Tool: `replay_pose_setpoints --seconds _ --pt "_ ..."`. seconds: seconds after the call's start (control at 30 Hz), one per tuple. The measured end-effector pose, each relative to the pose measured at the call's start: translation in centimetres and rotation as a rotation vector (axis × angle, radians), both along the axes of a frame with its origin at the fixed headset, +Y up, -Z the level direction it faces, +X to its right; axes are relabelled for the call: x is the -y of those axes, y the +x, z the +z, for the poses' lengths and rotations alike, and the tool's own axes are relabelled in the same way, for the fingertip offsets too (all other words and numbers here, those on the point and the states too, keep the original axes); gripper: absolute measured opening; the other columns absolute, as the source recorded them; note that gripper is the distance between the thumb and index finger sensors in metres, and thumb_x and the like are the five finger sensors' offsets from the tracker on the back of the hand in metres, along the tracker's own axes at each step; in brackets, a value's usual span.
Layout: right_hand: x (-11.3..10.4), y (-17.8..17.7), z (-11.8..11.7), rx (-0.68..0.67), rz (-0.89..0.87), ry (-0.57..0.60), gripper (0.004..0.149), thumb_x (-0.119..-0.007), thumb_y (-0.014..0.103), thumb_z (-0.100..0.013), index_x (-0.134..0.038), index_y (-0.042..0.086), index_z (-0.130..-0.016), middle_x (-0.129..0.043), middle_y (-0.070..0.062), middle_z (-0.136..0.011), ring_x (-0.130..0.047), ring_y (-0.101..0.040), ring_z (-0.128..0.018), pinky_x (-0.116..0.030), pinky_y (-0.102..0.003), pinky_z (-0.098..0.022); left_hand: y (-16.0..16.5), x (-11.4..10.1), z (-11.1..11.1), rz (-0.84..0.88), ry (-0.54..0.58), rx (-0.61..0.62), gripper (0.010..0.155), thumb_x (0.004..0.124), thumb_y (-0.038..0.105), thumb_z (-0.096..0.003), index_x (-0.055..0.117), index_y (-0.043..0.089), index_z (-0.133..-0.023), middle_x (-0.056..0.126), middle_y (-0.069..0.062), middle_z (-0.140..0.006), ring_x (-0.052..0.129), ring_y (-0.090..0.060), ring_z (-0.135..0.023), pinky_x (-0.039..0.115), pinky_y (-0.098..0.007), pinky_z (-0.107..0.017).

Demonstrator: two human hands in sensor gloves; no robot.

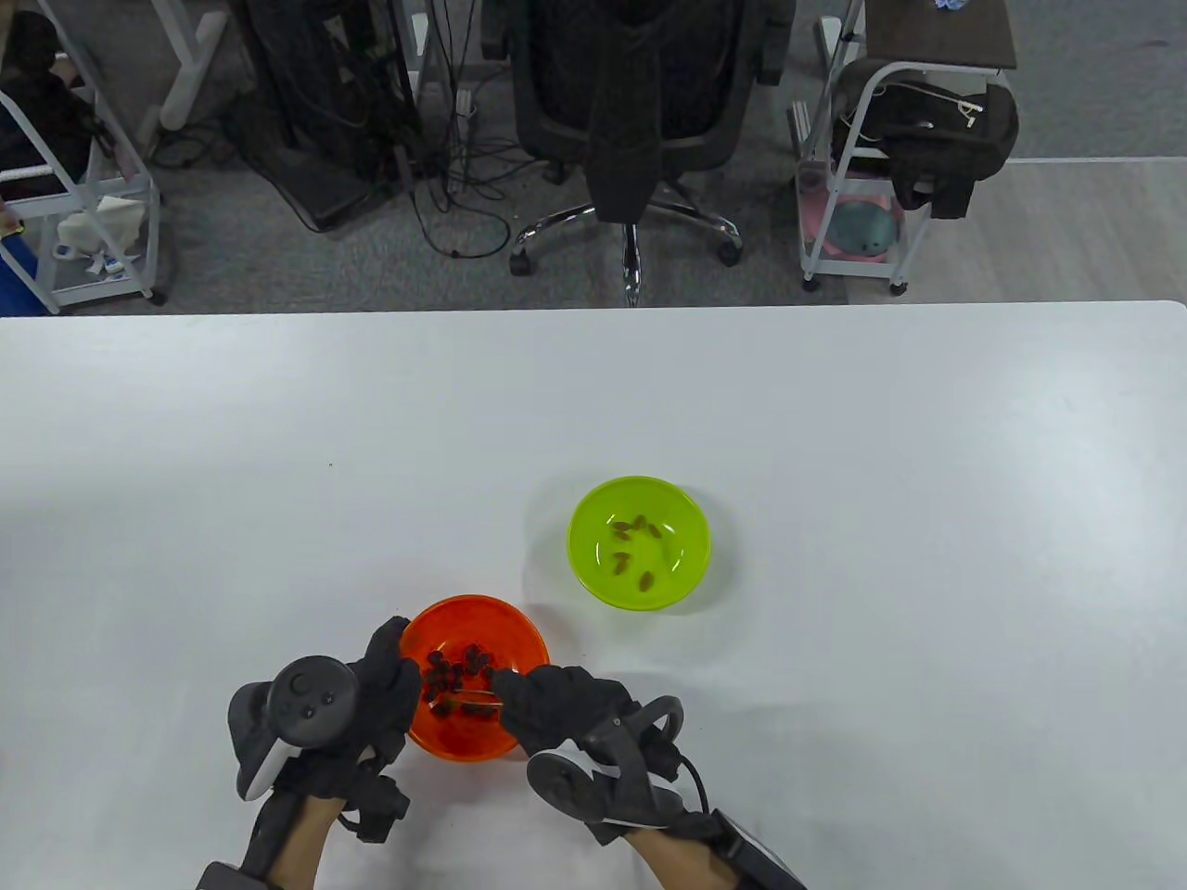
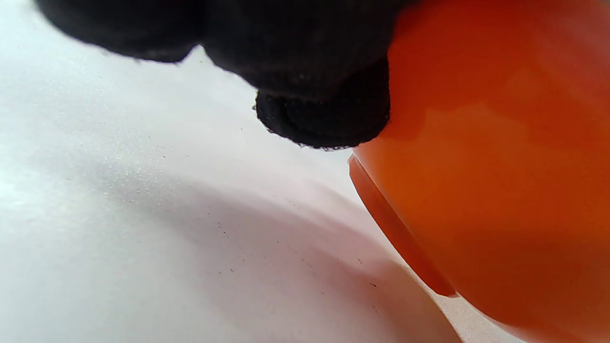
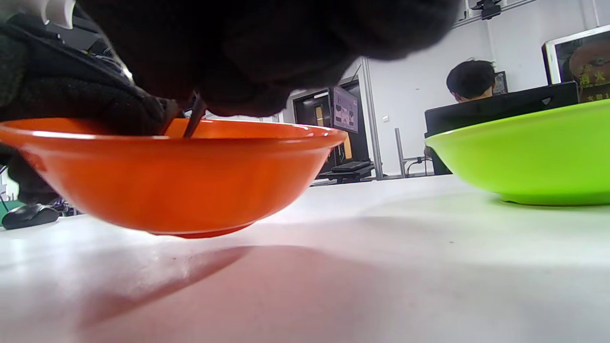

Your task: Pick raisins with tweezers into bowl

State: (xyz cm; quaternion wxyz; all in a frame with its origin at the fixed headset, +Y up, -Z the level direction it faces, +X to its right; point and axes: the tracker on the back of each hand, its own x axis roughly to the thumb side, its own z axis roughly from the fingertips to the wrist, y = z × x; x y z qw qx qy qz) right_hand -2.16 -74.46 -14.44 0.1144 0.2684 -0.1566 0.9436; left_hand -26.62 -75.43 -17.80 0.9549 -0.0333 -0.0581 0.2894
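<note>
The wide white worktop [image 1: 835,417] carries two bowls. The translucent orange plastic bowl [image 1: 519,640] sits between the two hands, and in the right wrist view it is tipped, its base lifted off the worktop on one side. The lime-green plastic bowl [image 1: 593,556] stands apart from it, beyond the right hand and off to that hand's right.

The left hand [image 1: 371,705], in a black sensor glove, cups the orange bowl's outer wall, one fingertip [image 2: 324,119] pressed against the plastic.

The right hand [image 1: 566,709], also in a black glove, reaches over the orange bowl's near rim with its fingers drawn together around thin dark tweezers [image 3: 193,119], whose prongs dip inside the bowl; whether the tips have caught anything cannot be told.

A heap of dark raisins [image 1: 454,677] lies in the orange bowl just ahead of the right hand's fingertips. A few brown raisins [image 1: 635,547] lie scattered in the green bowl.
</note>
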Motion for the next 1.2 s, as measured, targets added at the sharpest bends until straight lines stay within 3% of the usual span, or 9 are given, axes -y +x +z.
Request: replay_pose_setpoints --seconds 0.63,1.2 --pt "-0.1 -0.3 -0.1 -0.007 0.049 -0.034 0.038 -0.080 0.044 -0.052 -0.087 0.031 -0.088 -0.095 0.008 -0.070 -0.096 -0.005 -0.040 -0.086 -0.024 -0.028 0.6 0.1 0.1 -0.013 0.006 0.013 0.056 0.066 0.038 -0.0585 0.067 0.005 -0.103 0.101 -0.004 -0.047 0.098 -0.008 -0.013 0.090 -0.032 -0.016" --pt "-1.1 1.9 -0.7 0.049 -0.083 -0.014 0.038 -0.080 0.044 -0.052 -0.087 0.031 -0.087 -0.095 0.008 -0.069 -0.095 -0.005 -0.039 -0.086 -0.024 -0.028 0.3 0.0 0.0 0.000 -0.005 -0.002 0.056 0.066 0.038 -0.0585 0.067 0.005 -0.103 0.101 -0.004 -0.047 0.098 -0.008 -0.013 0.090 -0.031 -0.016"
